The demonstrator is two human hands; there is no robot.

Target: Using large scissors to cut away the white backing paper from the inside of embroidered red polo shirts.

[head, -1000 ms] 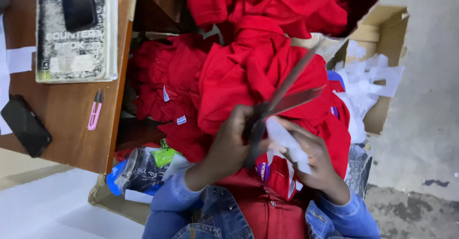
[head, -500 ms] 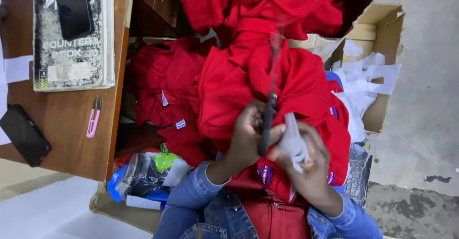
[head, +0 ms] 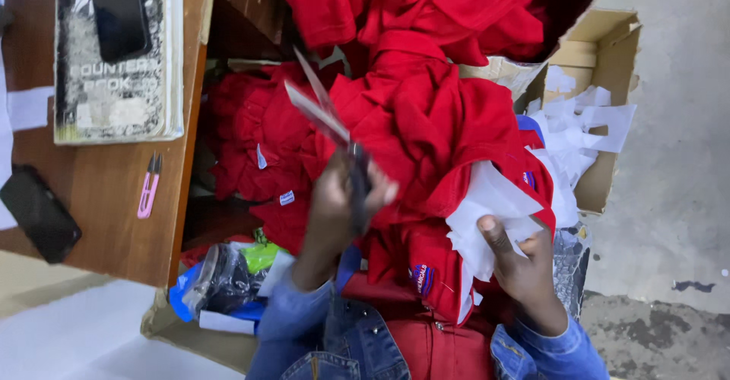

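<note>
My left hand grips a pair of scissors by the handles. Its blades are spread and point up and to the left over a heap of red garments lying on my lap. My right hand holds a white piece of fabric or paper against a red garment, to the right of the scissors. The two hands are apart. A small embroidered badge shows on the red cloth between them. Blue denim sleeves cover both forearms.
A wooden table on the left carries a book with a black phone on it, a second phone and pink thread snips. An open cardboard box at the right holds white scraps. Plastic bags lie below the table.
The scissors have swung from pointing up and right to up and left, with blades now spread. My right hand has drawn the white piece away to the right.
</note>
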